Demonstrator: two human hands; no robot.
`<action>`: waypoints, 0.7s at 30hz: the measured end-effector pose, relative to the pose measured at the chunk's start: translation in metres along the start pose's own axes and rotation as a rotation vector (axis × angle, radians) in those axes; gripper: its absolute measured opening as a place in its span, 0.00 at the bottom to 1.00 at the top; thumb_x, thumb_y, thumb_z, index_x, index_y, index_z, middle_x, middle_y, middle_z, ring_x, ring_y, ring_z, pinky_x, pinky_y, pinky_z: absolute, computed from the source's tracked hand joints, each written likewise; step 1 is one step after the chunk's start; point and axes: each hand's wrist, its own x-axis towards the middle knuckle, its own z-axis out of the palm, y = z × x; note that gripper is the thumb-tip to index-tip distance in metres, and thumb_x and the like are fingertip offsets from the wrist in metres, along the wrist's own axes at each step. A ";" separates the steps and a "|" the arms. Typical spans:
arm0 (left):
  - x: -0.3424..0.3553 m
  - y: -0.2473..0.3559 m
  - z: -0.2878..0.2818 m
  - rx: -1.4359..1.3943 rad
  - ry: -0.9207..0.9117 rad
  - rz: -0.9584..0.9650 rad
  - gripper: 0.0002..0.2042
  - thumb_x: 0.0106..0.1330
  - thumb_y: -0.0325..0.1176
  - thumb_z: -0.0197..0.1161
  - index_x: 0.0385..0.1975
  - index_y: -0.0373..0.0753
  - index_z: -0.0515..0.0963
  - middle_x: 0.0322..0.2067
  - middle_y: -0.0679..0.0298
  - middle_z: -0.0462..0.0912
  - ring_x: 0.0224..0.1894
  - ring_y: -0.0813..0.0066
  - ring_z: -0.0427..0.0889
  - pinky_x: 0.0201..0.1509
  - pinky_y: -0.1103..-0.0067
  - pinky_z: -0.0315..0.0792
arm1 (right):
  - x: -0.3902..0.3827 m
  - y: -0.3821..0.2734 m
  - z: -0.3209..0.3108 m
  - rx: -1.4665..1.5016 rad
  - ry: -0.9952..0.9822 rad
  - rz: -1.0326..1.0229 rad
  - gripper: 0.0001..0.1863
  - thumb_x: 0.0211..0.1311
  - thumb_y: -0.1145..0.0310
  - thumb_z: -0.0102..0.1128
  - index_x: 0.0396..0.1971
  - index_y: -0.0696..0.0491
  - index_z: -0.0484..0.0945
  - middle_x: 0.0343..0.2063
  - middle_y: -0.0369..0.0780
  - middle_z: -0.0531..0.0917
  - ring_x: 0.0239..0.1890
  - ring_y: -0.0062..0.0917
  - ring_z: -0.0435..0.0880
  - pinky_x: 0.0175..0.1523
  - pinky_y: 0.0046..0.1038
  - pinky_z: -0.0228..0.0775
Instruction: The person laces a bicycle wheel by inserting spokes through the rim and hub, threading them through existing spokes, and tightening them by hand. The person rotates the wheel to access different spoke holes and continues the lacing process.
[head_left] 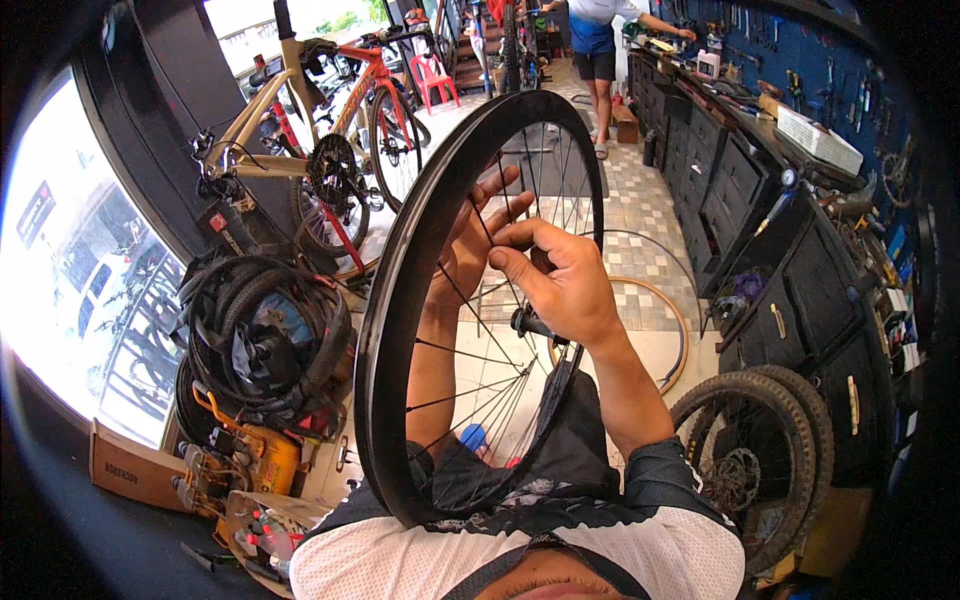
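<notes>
A black bicycle wheel (378,350) with a deep rim and no tyre stands upright before me, its lower rim at my lap. My right hand (568,285) is closed, thumb and forefinger pinching a thin black spoke (485,228) in the upper part of the wheel. Behind the spokes is my left hand (470,240), palm toward me, fingers stretched out and apart close to the right fingertips. The left forearm shows through the wheel, partly hidden by the rim. Below my right hand sits the black hub (530,322), where the spokes meet.
Left stand bicycles (350,110), a heap of black tyres (250,310) and a yellow compressor (262,465). Right are dark drawer cabinets (735,180) and knobby-tyred wheels (800,440). A tan-edged tyre (683,325) lies on the floor. Another person (597,60) stands at the far workbench.
</notes>
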 end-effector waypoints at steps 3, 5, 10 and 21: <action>-0.001 0.000 0.002 0.043 0.024 0.024 0.43 0.69 0.49 0.68 0.77 0.34 0.55 0.69 0.46 0.67 0.70 0.39 0.70 0.71 0.50 0.72 | -0.001 0.000 0.001 0.012 -0.025 -0.035 0.11 0.67 0.69 0.74 0.42 0.59 0.85 0.28 0.31 0.85 0.24 0.07 0.71 0.29 0.17 0.62; -0.001 0.000 0.000 0.022 0.018 0.017 0.43 0.70 0.49 0.68 0.77 0.35 0.55 0.70 0.46 0.67 0.70 0.39 0.71 0.71 0.50 0.72 | 0.000 -0.011 -0.003 0.008 -0.061 0.009 0.11 0.65 0.69 0.75 0.41 0.59 0.84 0.28 0.31 0.84 0.24 0.07 0.70 0.29 0.17 0.62; -0.002 0.002 -0.004 -0.075 -0.023 -0.033 0.43 0.70 0.50 0.67 0.78 0.36 0.55 0.71 0.49 0.66 0.71 0.41 0.70 0.70 0.50 0.73 | 0.005 -0.017 -0.001 -0.023 -0.045 0.033 0.13 0.61 0.70 0.78 0.41 0.58 0.84 0.29 0.31 0.84 0.24 0.06 0.69 0.28 0.17 0.60; -0.001 0.003 -0.009 0.007 -0.016 -0.025 0.42 0.71 0.52 0.66 0.78 0.37 0.55 0.70 0.49 0.67 0.71 0.44 0.71 0.72 0.50 0.70 | 0.005 -0.010 -0.001 0.028 -0.113 0.099 0.14 0.66 0.69 0.75 0.46 0.60 0.85 0.35 0.36 0.88 0.32 0.12 0.81 0.37 0.17 0.71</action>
